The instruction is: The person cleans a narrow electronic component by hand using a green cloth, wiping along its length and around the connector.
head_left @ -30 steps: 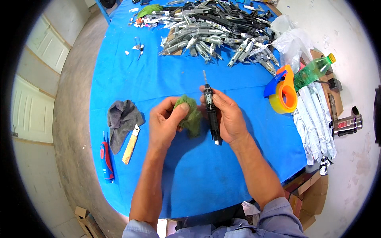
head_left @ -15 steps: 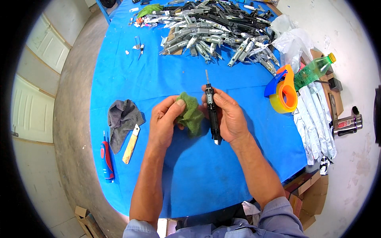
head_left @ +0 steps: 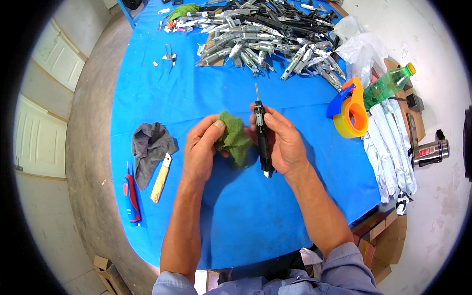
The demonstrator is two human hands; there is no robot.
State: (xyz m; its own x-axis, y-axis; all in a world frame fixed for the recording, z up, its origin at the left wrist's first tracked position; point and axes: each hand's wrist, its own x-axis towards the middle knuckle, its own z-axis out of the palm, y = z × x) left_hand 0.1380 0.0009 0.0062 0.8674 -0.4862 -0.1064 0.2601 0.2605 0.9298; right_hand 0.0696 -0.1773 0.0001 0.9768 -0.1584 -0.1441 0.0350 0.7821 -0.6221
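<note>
Between the thumb and fingers of my left hand is a crumpled green cloth, its loose part hanging toward the right. My right hand grips a slim black device upright, with a thin metal shaft pointing away from me and a small white piece at its near end. It resembles the inner body of an electric toothbrush. Cloth and device are close together, and a narrow gap shows between them. The fingers behind the device are partly hidden.
Left lie a grey cloth, a pale-handled cutter and a red-and-blue handle with a metal shaft. A heap of similar device parts covers the far side. Right are an orange-and-blue tape dispenser, a green bottle and silvery bags.
The green cloth hangs a little differently in my left hand and bunches up slightly higher. Both hands keep their holds in almost the same place.
</note>
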